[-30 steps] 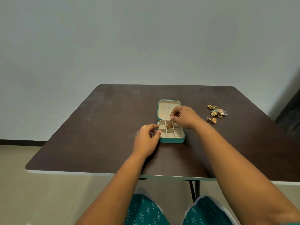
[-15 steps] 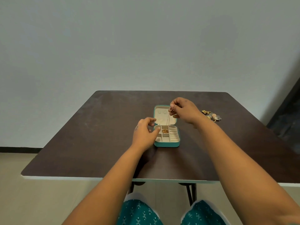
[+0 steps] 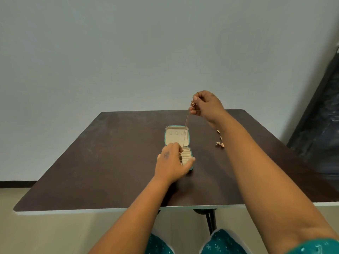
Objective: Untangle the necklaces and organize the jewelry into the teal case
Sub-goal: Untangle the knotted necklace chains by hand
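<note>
The right hand (image 3: 206,105) pinches a thin gold chain (image 3: 186,125) high above the dark matte table (image 3: 110,162), the strand running taut down into the open teal case (image 3: 177,136) with its cream padded lining. The left hand (image 3: 171,163) rests on the case's tray, fingers curled over the compartments; whether they grip the chain's lower end cannot be told. Small gold earrings (image 3: 220,143) lie right of the case.

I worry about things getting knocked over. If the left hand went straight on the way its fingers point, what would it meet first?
Probably the case: the left hand already lies over its tray, fingers pointing toward the lid, with the chain close by. Depth is unclear.
</note>
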